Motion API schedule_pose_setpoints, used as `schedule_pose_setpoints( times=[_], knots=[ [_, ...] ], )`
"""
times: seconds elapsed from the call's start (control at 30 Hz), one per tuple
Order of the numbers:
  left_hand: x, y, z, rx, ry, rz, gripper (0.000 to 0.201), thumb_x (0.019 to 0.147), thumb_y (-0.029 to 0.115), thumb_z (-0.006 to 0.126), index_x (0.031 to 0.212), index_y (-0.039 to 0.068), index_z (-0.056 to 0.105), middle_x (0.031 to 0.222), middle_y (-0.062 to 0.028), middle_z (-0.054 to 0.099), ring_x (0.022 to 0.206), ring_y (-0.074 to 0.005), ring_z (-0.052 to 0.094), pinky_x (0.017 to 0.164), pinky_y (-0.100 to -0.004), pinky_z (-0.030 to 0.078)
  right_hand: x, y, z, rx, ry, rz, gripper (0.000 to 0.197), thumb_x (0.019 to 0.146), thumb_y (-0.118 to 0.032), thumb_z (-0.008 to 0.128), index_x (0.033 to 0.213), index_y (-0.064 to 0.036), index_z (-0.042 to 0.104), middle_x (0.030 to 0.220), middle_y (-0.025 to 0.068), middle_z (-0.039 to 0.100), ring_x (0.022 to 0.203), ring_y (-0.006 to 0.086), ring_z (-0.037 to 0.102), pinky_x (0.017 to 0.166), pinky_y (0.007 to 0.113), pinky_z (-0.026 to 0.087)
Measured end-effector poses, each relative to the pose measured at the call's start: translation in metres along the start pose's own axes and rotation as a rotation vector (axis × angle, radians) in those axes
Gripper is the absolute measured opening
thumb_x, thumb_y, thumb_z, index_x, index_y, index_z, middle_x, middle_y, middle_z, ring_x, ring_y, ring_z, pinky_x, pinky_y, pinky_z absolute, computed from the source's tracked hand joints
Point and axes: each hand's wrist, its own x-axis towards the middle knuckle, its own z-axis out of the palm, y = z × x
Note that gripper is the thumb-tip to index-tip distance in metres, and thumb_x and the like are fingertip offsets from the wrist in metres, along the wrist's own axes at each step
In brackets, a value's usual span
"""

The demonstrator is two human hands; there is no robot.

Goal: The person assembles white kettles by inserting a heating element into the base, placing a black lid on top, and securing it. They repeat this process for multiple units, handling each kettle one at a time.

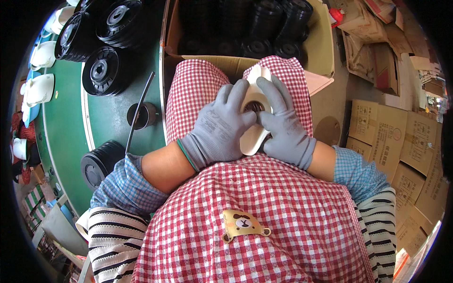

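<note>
Two gloved hands close around a cream plastic housing [255,120] on the person's lap, over a red-checked apron [264,207]. The left hand [219,125] has its fingers [236,96] wrapped over the part's left edge; the right hand [285,125] has its fingers [273,94] curled over the right edge, thumbs pressing near a dark round opening at the centre. Beyond the knees sits an open cardboard box [321,42] of black wheels [264,23]. More black wheel stacks [101,70] crowd the green tabletop's far edge, a small dark cup [141,115] stands near its right edge, and white parts [40,87] line the left edge. With only the lap underneath, uneven thumb pressure could likely tip the housing or let it slip from the smooth gloves.
</note>
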Motion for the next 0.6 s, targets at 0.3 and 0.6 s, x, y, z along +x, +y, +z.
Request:
schedule_pose_setpoints(
  times=[0.3, 0.6],
  knots=[
    [-0.011, -0.011, -0.01, -0.126, 0.147, 0.118, 0.08, 0.063, 0.02, 0.091, 0.133, 0.008, 0.055, 0.149, -0.0288, 0.039, 0.135, -0.0448, 0.048, 0.104, -0.0467, 0.05, -0.015, 0.01, -0.022, 0.138, 0.14, -0.004, 0.082, 0.059, -0.018, 0.088, 0.132, -0.0033, 0.054, 0.159, 0.0247, 0.024, 0.15, 0.0449, 0.019, 0.121, 0.051, 0.027],
    [-0.028, -0.025, 0.033, -0.478, 0.191, -0.094, 0.116, 0.059, 0.037, 0.096, 0.15, -0.002, 0.034, 0.149, -0.028, 0.04, 0.14, -0.0435, 0.04, 0.119, -0.0481, 0.033, -0.025, 0.022, 0.014, 0.614, 0.136, 0.12, 0.121, 0.064, -0.012, 0.091, 0.159, -0.0004, 0.015, 0.153, 0.0172, 0.041, 0.143, 0.0279, 0.04, 0.118, 0.041, 0.034]
  ],
)
